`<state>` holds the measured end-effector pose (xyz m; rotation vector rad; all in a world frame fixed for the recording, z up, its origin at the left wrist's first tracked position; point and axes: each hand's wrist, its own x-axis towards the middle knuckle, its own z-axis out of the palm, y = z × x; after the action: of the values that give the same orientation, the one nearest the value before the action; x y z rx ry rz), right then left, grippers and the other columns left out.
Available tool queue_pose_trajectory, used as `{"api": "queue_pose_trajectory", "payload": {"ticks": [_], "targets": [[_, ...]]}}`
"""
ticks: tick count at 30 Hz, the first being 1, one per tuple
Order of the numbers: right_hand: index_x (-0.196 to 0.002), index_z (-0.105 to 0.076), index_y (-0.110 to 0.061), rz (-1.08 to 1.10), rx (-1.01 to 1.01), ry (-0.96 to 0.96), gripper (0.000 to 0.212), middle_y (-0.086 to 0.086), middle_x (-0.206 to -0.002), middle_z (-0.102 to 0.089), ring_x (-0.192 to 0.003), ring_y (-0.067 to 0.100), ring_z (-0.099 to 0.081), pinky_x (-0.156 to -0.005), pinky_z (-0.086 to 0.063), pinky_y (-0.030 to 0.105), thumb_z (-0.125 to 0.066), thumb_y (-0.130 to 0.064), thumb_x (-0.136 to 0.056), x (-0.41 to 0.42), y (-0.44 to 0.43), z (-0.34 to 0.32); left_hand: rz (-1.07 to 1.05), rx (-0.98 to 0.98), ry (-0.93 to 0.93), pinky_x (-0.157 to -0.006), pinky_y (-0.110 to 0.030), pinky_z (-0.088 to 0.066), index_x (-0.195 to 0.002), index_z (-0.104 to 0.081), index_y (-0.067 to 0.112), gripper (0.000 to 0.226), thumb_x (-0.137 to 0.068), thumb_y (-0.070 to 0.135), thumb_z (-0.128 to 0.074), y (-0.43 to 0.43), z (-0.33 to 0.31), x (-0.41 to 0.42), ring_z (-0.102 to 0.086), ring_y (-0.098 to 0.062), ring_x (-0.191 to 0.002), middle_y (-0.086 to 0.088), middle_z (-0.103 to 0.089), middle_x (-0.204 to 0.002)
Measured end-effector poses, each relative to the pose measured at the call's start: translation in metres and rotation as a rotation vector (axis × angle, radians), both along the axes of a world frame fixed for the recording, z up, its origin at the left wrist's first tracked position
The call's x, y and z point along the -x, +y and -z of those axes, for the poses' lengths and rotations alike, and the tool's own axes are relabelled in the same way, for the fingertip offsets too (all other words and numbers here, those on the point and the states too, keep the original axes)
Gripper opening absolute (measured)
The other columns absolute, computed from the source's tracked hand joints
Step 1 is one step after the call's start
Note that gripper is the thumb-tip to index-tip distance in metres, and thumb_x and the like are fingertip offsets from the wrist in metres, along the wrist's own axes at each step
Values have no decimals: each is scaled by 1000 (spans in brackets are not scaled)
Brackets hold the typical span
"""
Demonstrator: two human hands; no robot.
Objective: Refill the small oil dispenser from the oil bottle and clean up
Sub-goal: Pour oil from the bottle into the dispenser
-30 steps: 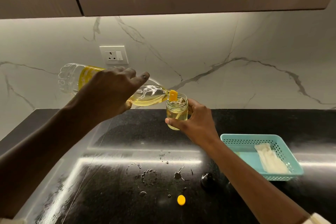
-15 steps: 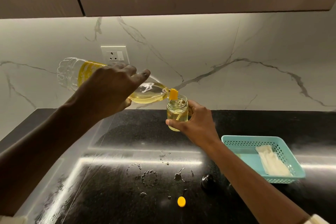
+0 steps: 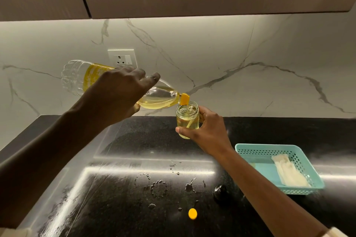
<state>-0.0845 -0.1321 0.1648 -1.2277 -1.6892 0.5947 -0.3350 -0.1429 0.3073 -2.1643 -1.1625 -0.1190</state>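
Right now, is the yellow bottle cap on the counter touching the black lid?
Apart. The head view shows bare countertop between the yellow bottle cap and the black lid.

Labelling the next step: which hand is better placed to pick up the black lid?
Right, likely. The lid lies nearer the right hand, which grips the jar; the left hand holds the tilted bottle, farther away.

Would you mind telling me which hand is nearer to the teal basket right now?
The right hand. It holds the glass jar, raised just left of the teal basket. The left hand grips the oil bottle farther left, beyond the jar.
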Motion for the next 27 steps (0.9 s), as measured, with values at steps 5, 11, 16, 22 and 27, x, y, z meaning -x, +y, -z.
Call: {"api": "queue_pose_trajectory", "payload": {"ticks": [5, 11, 16, 22, 27], "targets": [[-117, -74, -20, 4, 4, 6, 58, -12, -103, -77, -88, -2, -71, -76, -57, 11, -97, -43, -69, -1, -1, -1, 8, 2, -3, -70, -55, -66, -144, -64, 0, 106, -49, 16, -108, 1, 1, 0, -78, -48, -91, -29, -78, -109], [-120, -73, -21, 3, -1, 2, 60, -11, -106, -77, -91, 1, -72, -78, -57, 11, -96, -45, -70, -1, -1, -1, 12, -9, 4, -68, -56, -65, -141, -66, -1, 104, -47, 14, -108, -1, 0, -2, -78, -49, -88, -30, -78, -107], [-119, -73, -22, 1, 6, 19, 59, -12, -105, -77, -90, -1, -72, -78, -57, 10, -97, -43, -70, 0, -3, -2, 22, -21, -4, -68, -55, -65, -139, -68, -2, 103, -45, 12, -108, -2, -3, -3, -78, -49, -87, -30, -78, -105], [-118, -74, -21, 6, 8, 17, 59, -11, -104, -77, -91, 3, -73, -80, -61, 18, -97, -45, -69, 0, -3, -1, 27, -29, -12, -69, -58, -65, -140, -67, -2, 104, -46, 10, -108, -1, -2, -3, -78, -51, -88, -32, -77, -107], [-121, -73, -22, -5, 11, 22, 61, -11, -108, -77, -93, 2, -73, -80, -59, 13, -96, -45, -70, 0, -3, -2, 28, -47, -9, -68, -57, -65, -140, -67, -2, 104, -45, 13, -109, -1, -3, -2, -78, -51, -88, -31, -78, -108]]}}
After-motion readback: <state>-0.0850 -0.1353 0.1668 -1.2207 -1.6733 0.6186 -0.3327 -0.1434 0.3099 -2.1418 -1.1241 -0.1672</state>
